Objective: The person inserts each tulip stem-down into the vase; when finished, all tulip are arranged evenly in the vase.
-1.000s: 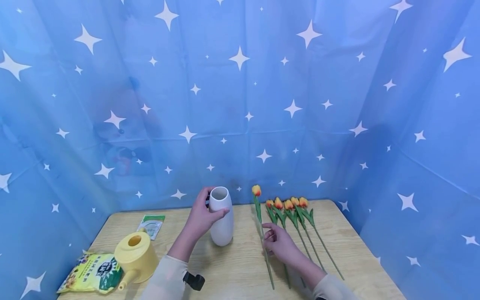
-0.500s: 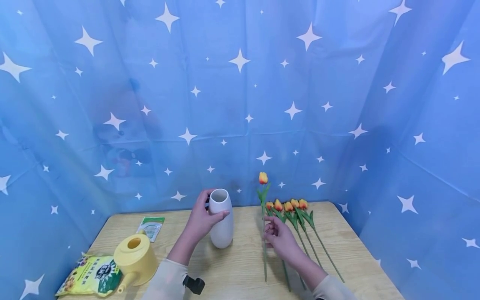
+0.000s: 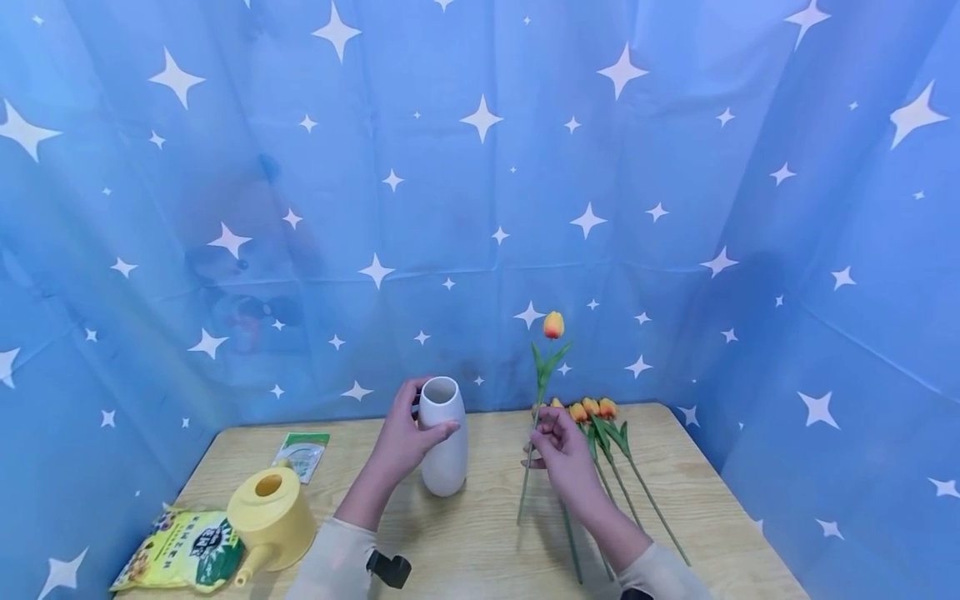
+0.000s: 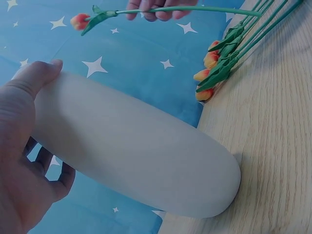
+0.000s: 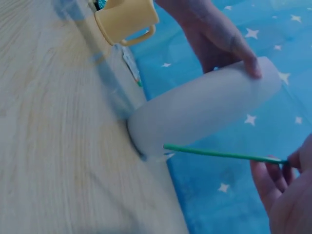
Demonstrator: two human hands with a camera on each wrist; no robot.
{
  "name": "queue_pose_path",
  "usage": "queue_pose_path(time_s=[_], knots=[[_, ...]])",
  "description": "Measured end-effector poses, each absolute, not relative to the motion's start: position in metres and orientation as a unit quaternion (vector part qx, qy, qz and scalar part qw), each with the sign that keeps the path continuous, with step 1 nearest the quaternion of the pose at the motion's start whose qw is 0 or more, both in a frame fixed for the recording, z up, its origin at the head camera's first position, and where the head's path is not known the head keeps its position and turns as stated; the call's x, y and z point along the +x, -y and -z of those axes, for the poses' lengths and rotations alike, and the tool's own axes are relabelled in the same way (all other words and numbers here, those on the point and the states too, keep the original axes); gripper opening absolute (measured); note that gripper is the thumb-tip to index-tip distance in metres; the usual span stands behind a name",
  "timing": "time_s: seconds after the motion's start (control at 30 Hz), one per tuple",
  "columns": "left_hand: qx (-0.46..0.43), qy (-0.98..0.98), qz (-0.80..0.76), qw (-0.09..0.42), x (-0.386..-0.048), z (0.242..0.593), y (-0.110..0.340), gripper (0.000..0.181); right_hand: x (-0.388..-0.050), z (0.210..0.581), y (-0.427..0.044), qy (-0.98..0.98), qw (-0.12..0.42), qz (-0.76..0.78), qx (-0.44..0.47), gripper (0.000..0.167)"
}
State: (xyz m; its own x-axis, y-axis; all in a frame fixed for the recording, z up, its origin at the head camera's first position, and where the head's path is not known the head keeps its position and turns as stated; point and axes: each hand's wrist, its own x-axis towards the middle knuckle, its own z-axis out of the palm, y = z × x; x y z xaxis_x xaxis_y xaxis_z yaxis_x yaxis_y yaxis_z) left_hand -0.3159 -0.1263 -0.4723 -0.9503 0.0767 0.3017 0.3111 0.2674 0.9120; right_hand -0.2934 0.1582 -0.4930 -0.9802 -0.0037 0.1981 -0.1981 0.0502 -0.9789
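Note:
A white vase (image 3: 444,450) stands upright on the table, and my left hand (image 3: 399,437) grips its upper part, thumb in front. My right hand (image 3: 567,467) pinches the stem of one orange-yellow tulip (image 3: 553,325) to the right of the vase; its bloom is raised and its stem slants, lower end off the table. In the right wrist view the green stem (image 5: 214,153) reaches from my fingers past the vase's lower part. Several more tulips (image 3: 590,407) lie on the table behind and right of my right hand, partly hidden by it.
On the left of the wooden table (image 3: 480,550) are a yellow watering can (image 3: 281,517), a yellow-green bag (image 3: 180,546) and a small green-and-white packet (image 3: 303,454). A blue curtain with white stars hangs behind the table and along both sides.
The pinched tulip has risen from near the table, its bloom moving up and right and its stem tilting. My right hand has shifted slightly up. My left hand and the vase have stayed in place.

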Motion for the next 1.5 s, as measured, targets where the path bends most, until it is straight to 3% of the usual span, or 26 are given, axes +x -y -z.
queue_pose_path(time_s=[0.4,1.2,1.5], knots=[[-0.131,0.788,0.594,0.093,-0.315,0.472,0.125,0.079,-0.303,0.464,-0.149,0.703,0.099,-0.697,0.098,0.029],[-0.114,0.780,0.589,0.177,-0.310,0.494,0.115,0.089,-0.330,0.381,-0.121,0.641,0.173,-0.731,0.156,0.034],[-0.124,0.762,0.606,0.191,-0.314,0.499,0.114,0.086,-0.335,0.365,-0.112,0.625,0.208,-0.732,0.172,0.023]])
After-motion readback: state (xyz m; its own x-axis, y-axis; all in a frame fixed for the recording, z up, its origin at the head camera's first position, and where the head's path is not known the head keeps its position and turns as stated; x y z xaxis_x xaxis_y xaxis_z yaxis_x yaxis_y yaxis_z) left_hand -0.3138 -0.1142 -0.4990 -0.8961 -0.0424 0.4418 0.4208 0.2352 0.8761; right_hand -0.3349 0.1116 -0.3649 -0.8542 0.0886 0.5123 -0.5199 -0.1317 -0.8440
